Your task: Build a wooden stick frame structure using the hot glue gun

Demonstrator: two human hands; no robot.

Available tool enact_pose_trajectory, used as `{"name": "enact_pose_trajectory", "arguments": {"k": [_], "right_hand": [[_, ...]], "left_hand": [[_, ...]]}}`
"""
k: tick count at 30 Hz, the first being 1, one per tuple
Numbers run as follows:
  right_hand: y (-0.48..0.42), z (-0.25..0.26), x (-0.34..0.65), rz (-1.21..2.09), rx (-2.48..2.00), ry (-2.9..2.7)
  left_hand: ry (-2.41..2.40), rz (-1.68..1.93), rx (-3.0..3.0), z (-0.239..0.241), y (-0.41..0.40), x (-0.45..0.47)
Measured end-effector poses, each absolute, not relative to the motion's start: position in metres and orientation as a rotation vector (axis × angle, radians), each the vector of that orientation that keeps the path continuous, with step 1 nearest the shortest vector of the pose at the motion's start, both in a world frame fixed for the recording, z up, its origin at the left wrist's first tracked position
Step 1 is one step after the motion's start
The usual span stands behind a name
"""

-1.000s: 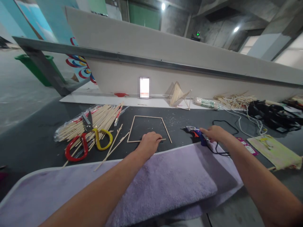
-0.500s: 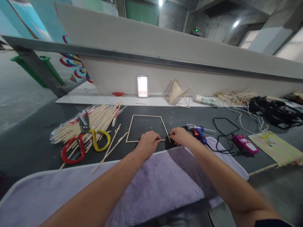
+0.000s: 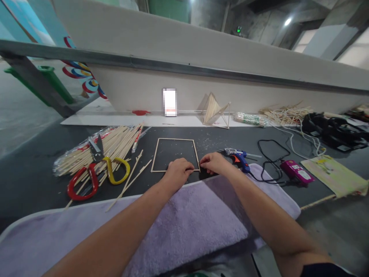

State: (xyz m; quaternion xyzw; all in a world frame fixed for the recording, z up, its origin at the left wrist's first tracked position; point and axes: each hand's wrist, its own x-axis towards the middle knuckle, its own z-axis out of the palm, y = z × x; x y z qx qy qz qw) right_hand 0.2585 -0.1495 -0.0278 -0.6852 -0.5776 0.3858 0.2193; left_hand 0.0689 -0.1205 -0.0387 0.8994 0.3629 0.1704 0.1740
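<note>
A four-sided frame of thin wooden sticks point(image 3: 175, 139) lies flat on the dark tabletop. My left hand point(image 3: 179, 171) is closed over its near stick, fingertips pressed down close to the near right corner. At that same corner my right hand point(image 3: 212, 163) has its fingers drawn together against the lower end of the right-hand stick point(image 3: 196, 154). The stick ends meet there; the fingers partly cover the near side. Just right of my right hand rests a blue hot glue gun point(image 3: 243, 161).
Scissors point(image 3: 91, 177) with red and yellow handles lie on a bundle of sticks point(image 3: 118, 144) at left. A purple towel point(image 3: 201, 223) covers the near edge. A phone point(image 3: 170, 102) and a stick model point(image 3: 215, 109) stand behind. A magenta box point(image 3: 296, 172) and cables lie right.
The right-hand stick's lower end has swung left and now meets the end of the near stick. My right hand moved left with it, while my left hand stays on the near stick.
</note>
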Motion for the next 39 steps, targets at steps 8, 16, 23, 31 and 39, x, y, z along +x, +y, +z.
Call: {"name": "enact_pose_trajectory", "arguments": {"k": [8,16,23,31,39], "right_hand": [[-0.152,-0.034,0.263,0.883,-1.834,-1.832],[-0.152,-0.027,0.262,0.869,-1.861,-1.878],[-0.159,-0.023,0.264,0.673,-1.757,-2.099],[-0.162,-0.026,0.26,0.58,-1.771,-2.1],[-0.158,-0.035,0.265,0.668,-1.704,-2.025]], "left_hand": [[0.999,0.457,2.526,-0.038,-0.12,0.068],[0.97,0.428,2.561,-0.037,-0.119,0.067],[0.971,0.436,2.545,-0.038,-0.118,0.067],[0.973,0.421,2.546,-0.038,-0.118,0.067],[0.964,0.442,2.55,-0.04,-0.118,0.066]]}}
